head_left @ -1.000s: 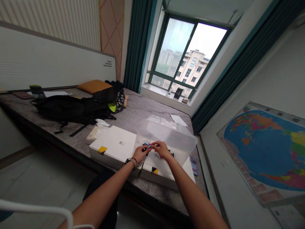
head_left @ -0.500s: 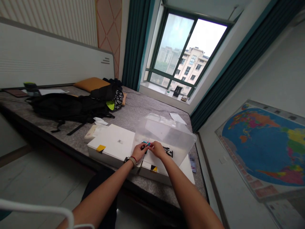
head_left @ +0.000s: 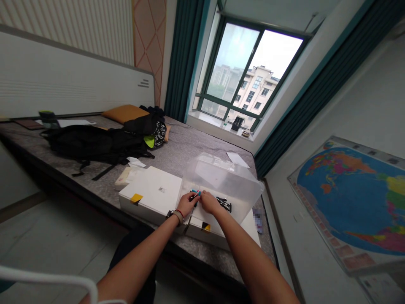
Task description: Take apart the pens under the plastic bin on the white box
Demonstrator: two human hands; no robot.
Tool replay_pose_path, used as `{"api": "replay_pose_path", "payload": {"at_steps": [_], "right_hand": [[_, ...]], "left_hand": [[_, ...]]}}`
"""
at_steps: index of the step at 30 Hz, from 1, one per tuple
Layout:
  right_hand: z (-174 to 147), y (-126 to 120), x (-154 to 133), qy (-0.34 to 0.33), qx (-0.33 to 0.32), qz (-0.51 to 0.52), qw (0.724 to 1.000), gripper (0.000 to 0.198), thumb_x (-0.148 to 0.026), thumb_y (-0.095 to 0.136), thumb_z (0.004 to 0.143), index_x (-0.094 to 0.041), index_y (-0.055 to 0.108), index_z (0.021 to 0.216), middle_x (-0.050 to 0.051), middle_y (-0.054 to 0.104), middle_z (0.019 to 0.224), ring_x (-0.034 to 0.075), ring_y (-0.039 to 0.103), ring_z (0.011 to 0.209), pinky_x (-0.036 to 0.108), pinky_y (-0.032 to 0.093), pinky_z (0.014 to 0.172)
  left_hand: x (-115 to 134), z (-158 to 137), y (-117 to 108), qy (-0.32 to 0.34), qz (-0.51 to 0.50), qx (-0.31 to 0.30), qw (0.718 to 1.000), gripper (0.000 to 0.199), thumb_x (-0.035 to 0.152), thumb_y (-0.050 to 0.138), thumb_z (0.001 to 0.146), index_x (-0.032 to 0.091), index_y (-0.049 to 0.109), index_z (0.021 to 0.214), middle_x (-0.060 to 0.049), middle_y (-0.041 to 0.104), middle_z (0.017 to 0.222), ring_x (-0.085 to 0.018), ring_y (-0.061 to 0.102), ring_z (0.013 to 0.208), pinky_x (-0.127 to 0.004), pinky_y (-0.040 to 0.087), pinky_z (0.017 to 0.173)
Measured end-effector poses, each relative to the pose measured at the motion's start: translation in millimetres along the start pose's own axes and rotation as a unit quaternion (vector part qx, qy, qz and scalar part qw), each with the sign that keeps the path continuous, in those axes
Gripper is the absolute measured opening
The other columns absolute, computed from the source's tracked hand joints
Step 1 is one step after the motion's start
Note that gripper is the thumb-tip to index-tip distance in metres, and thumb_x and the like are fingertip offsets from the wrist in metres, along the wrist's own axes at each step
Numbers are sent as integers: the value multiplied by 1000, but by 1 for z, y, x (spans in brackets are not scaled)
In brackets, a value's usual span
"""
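Close together at the mouth of a clear plastic bin (head_left: 224, 175), which lies on its side, my two hands meet over a slim teal thing (head_left: 195, 192) with bits of white and pink. My left hand (head_left: 186, 204) pinches it from the left. My right hand (head_left: 209, 202) has its fingers closed at the other end, the tips partly hidden. Too small to name, the thing is half covered by fingers. Several slim black, pen-like things (head_left: 224, 204) lie in the bin just right of my right hand. Some dark pieces also show beside my left fingers.
A white box (head_left: 152, 185) with a yellow tab stands left of the bin; another white box (head_left: 209, 234) lies under it. A tissue pack (head_left: 125, 177) sits behind, with a black backpack (head_left: 91, 141) farther left on the grey bed surface (head_left: 186, 143). Paper (head_left: 237, 159) lies behind the bin.
The hands have drawn slightly closer together around the slim teal thing, and less of its pink shows. The whole view has shifted a little.
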State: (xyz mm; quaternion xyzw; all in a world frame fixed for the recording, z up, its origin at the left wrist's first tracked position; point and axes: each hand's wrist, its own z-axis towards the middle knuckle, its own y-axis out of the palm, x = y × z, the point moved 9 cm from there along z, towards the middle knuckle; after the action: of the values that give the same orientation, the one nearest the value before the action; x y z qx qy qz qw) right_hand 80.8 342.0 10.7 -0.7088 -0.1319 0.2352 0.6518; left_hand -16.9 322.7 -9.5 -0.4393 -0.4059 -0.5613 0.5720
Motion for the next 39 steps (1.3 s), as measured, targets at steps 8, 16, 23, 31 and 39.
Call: {"api": "replay_pose_path", "payload": {"at_steps": [8, 16, 23, 31, 39], "right_hand": [[-3, -44, 38, 65, 139, 217, 964, 13, -22, 50, 82, -17, 62, 84, 1, 63, 73, 14, 55, 68, 23, 41, 65], [-2, -49, 21, 44, 61, 334, 939, 21, -35, 60, 76, -16, 69, 77, -1, 61, 58, 9, 48, 47, 20, 37, 49], [-1, -51, 24, 66, 91, 307, 945, 23, -39, 67, 72, -16, 67, 72, -1, 62, 56, 9, 50, 48, 20, 37, 49], [-20, -33, 48, 127, 156, 398, 895, 36, -47, 54, 80, -14, 67, 76, 3, 64, 59, 11, 53, 49, 21, 40, 48], [-34, -4, 29, 140, 172, 509, 831, 40, -50, 66, 69, -15, 69, 88, 4, 67, 70, 15, 58, 61, 22, 42, 48]], "left_hand": [[-1, -1, -1, 10, -14, 2, 1000, 31, 46, 58, 78, 18, 69, 84, -3, 67, 81, -15, 58, 75, -24, 45, 70], [-2, -3, 1, -19, -8, -2, 1000, 37, 50, 63, 72, 17, 71, 87, -2, 68, 78, -15, 58, 68, -24, 44, 65], [-4, -2, 1, -32, -1, 3, 999, 40, 51, 66, 69, 15, 72, 86, -3, 68, 75, -15, 58, 67, -25, 44, 63], [-3, -2, 1, -28, 8, 1, 1000, 40, 50, 64, 72, 14, 72, 87, -4, 69, 79, -16, 59, 70, -26, 45, 66], [5, -2, 3, -11, 27, -26, 999, 39, 51, 61, 75, 16, 72, 88, -5, 71, 85, -19, 62, 80, -27, 46, 74]]}}
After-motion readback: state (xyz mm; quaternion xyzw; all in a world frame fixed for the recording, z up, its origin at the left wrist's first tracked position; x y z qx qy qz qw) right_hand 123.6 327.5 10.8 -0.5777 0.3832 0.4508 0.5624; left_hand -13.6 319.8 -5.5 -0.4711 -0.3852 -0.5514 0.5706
